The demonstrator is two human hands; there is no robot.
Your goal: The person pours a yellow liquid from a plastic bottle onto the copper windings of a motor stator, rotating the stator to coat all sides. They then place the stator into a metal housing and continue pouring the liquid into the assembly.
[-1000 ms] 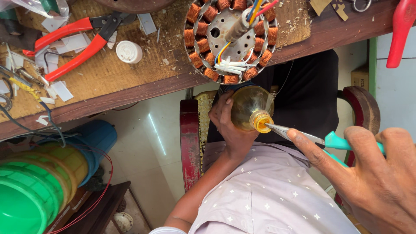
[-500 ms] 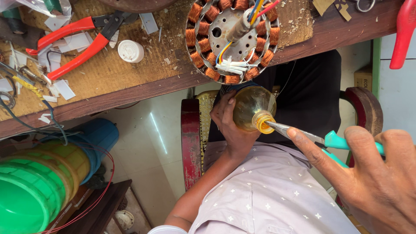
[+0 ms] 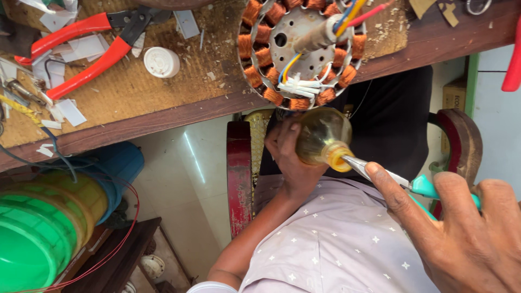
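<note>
Small clear bottle (image 3: 320, 135) of amber liquid, yellow cap, tipped toward four o'clock below the counter edge. Teal-handled pliers (image 3: 380, 172) at its four o'clock, metal jaws clamped on the cap.

One copper-wound stator (image 3: 304, 51), one red-handled cutter (image 3: 81, 46), one white cap (image 3: 161, 62), one amber bottle (image 3: 320, 135), two hands.

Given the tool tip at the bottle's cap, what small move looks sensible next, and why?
Probably work the tip a little deeper under the cap. The left hand grips the yellowish bottle with its orange cap facing the right hand, whose teal-handled tool already meets the cap's edge.
</note>
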